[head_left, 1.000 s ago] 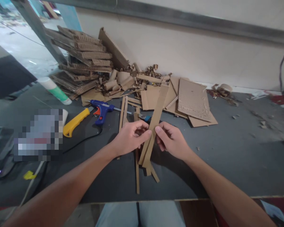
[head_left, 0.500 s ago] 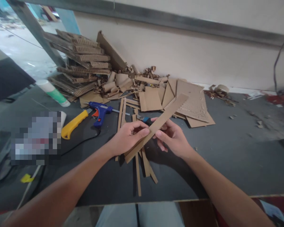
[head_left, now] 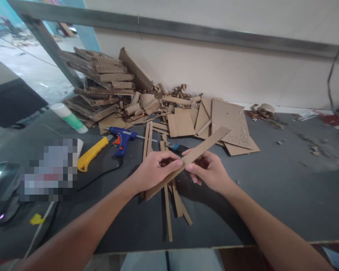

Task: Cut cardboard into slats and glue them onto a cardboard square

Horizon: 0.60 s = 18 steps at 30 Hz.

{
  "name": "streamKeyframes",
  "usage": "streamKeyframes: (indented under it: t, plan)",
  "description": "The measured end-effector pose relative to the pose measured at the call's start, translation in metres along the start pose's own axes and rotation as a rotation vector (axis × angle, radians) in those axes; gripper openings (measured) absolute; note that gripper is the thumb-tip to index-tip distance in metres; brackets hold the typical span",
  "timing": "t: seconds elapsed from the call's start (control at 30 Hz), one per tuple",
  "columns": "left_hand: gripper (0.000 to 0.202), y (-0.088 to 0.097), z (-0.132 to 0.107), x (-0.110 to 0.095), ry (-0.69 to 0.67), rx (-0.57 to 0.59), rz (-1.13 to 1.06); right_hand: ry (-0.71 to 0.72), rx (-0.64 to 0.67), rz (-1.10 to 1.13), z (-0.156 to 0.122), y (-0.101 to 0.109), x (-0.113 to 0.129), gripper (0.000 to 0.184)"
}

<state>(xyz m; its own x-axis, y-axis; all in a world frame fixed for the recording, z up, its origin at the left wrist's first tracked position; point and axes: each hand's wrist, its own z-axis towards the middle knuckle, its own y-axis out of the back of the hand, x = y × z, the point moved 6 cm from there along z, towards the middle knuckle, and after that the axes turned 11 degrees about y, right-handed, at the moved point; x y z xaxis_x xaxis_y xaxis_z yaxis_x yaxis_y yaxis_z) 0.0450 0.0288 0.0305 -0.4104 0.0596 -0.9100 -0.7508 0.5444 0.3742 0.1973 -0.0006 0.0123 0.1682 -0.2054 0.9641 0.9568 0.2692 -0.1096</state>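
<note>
A long corrugated cardboard strip [head_left: 206, 145] slants from lower left to upper right above the dark table [head_left: 271, 195]. My left hand [head_left: 155, 171] pinches it near its middle with thumb on top. My right hand [head_left: 210, 169] grips the same strip from the right, fingers curled under it. Several thinner cardboard strips [head_left: 169, 210] lie on the table beneath my hands.
A blue glue gun [head_left: 121, 135] and a yellow-handled tool [head_left: 92, 153] lie to the left. Stacked corrugated sheets [head_left: 101, 86] and cardboard scraps [head_left: 228, 120] fill the back by the wall. A white-green bottle [head_left: 69, 117] lies at the left.
The strip has swung from nearly upright to a shallow slant pointing up-right, and both hands have kept hold of it. The view shifted slightly.
</note>
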Motion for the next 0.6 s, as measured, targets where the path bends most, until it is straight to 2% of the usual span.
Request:
streamKeyframes:
  t: [0.37, 0.6]
  plan:
    - [0.021, -0.0043, -0.0017, 0.0016, 0.000, 0.048, -0.059, -0.041, 0.052, 0.046, 0.0005, -0.0061, -0.0003, 0.033]
    - [0.027, -0.0015, -0.0034, -0.0027, -0.066, -0.020, 0.102, 0.002, 0.039, -0.005, -0.0004, -0.0025, -0.0036, 0.031]
